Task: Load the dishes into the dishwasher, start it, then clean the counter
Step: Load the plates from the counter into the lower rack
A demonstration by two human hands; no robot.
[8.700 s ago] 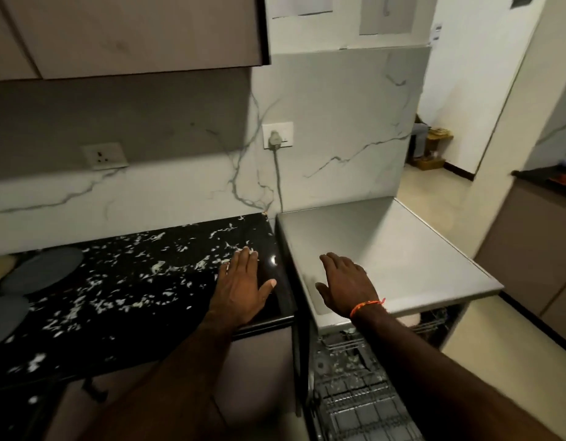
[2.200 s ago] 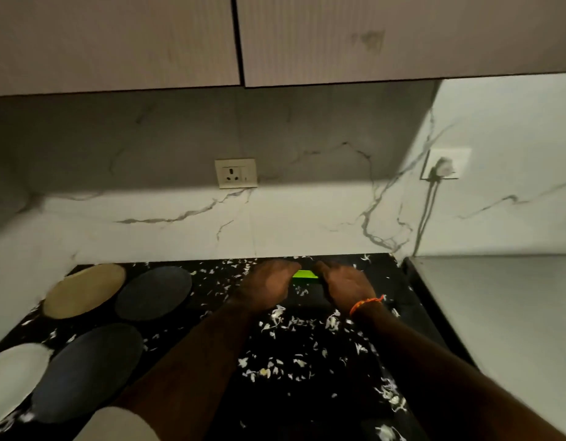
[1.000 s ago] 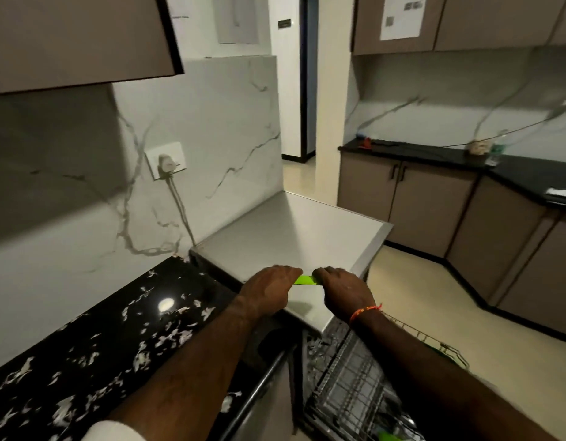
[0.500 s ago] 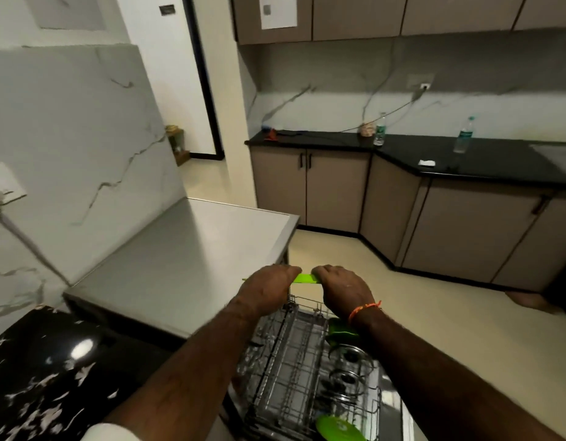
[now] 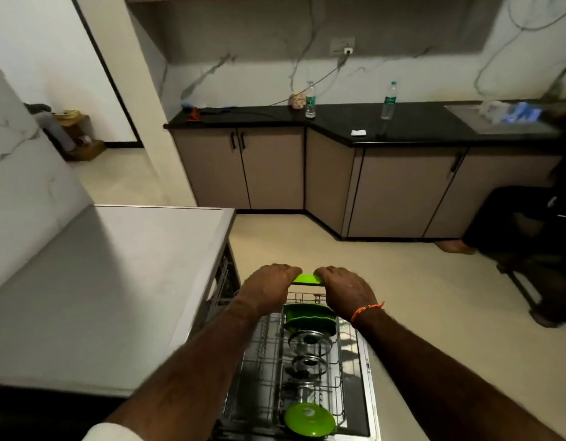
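Both hands hold one flat green dish (image 5: 308,278) level above the pulled-out dishwasher rack (image 5: 269,374). My left hand (image 5: 269,289) grips its left edge and my right hand (image 5: 345,292) grips its right edge; most of the dish is hidden under my fingers. In the rack stand a green bowl (image 5: 308,316), two steel lids (image 5: 308,340) and a green lid (image 5: 308,420) at the near end. The open dishwasher door (image 5: 369,393) lies flat under the rack.
The dishwasher's grey top (image 5: 110,281) fills the left side. Across the cream floor (image 5: 386,281) runs a black counter (image 5: 402,125) with two bottles (image 5: 310,100) over brown cabinets. A dark seated person (image 5: 530,243) is at the right edge.
I lifted the green dish off the speckled counter and carried it rightward past the dishwasher's top. It now hangs over the open rack, and my view has swung right and down.
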